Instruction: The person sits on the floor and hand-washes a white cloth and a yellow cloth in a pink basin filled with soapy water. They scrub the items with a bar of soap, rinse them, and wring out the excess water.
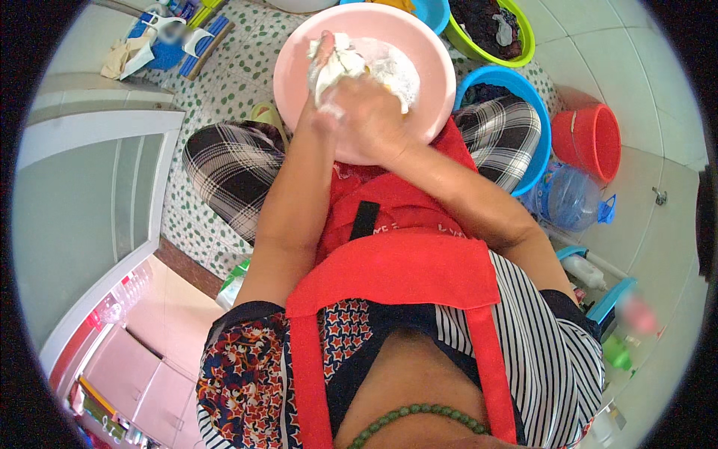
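Over the pink basin, both hands work on a wet white cloth with suds on it. My left hand is closed round a bunched part of the cloth, its thumb or a finger pointing up at the far side. My right hand, somewhat blurred, is a fist pressed against the bunch, close beside the left. More of the white, soapy fabric lies in the basin to the right of my hands. The basin stands between my knees, in front of the red apron.
A blue tub stands by my right knee, with a red bucket and a large clear bottle beyond. A green basin of dark clothes and a blue basin sit farther back. At left is a white-framed door.
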Available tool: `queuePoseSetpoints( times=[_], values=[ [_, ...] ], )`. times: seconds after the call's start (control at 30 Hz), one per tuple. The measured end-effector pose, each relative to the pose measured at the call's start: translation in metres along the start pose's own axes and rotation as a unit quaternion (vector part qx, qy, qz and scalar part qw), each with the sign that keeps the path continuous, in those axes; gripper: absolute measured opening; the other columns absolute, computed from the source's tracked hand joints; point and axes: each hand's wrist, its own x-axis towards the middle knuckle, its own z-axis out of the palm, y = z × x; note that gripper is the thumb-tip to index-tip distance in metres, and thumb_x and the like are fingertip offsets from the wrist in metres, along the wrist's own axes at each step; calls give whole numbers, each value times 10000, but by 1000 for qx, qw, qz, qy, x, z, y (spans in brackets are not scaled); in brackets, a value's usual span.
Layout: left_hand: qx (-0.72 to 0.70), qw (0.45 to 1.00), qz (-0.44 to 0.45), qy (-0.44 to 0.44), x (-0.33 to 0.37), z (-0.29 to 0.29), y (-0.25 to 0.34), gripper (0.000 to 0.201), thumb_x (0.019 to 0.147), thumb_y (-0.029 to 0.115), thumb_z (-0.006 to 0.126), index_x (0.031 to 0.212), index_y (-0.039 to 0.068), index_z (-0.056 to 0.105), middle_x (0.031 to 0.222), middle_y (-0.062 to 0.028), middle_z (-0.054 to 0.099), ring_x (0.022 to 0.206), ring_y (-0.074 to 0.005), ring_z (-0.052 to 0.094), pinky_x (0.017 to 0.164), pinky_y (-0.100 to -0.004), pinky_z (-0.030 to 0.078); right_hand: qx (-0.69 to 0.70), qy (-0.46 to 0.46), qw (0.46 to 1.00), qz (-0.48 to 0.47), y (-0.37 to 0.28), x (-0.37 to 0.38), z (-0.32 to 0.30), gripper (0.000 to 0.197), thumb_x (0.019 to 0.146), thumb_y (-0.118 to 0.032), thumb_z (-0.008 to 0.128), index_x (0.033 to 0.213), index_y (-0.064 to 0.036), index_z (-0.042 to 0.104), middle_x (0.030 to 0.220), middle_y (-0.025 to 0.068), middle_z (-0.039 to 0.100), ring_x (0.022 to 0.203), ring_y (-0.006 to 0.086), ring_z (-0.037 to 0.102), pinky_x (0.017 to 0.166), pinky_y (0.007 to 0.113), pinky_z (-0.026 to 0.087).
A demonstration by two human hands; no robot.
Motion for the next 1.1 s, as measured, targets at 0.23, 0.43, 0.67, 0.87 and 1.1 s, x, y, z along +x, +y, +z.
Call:
queuePoseSetpoints(
  times=[0.23, 0.43, 0.67, 0.87, 1.1],
  values=[
    [-42, 980, 70, 180, 6, 43, -31, 263, 929, 255, 485, 1066, 58, 591, 1005, -83, 644, 926, -239, 626, 835, -416, 517, 78, 67, 982, 159, 55, 59, 3, 428, 858, -432, 564, 908, -15, 646, 741, 235, 639, 718, 382, 638, 685, 460, 496],
    [-33, 999, 1, -5, 3, 0, 4, 291, 919, 306, 520, 1016, 43, 597, 943, -107, 636, 847, -230, 626, 737, -353, 534, 50, 15, 997, -50, -12, 4, -6, 321, 820, -382, 591, 909, -86, 678, 820, 197, 658, 731, 343, 641, 660, 441, 506],
    [10, 983, 47, 176, -5, 64, -27, 272, 944, 260, 464, 1095, 60, 569, 997, -82, 631, 926, -215, 614, 831, -353, 514, 91, 21, 982, 166, 55, 56, -5, 389, 859, -405, 557, 959, -40, 648, 800, 213, 652, 748, 377, 638, 681, 450, 505],
    [-101, 991, -23, -89, 3, -11, 0, 314, 930, 347, 488, 1053, 69, 569, 964, -113, 632, 882, -240, 633, 772, -405, 535, 108, -14, 992, 68, -10, 11, -10, 335, 846, -391, 581, 934, -74, 642, 797, 189, 653, 756, 382, 629, 686, 457, 496],
    [-32, 990, 33, 132, -10, 66, -11, 270, 940, 274, 496, 1062, 48, 581, 968, -82, 643, 871, -213, 646, 782, -364, 547, 93, 50, 983, 151, 80, 48, 10, 384, 862, -408, 543, 943, -50, 653, 907, 191, 656, 862, 342, 633, 763, 429, 498]
  ],
)
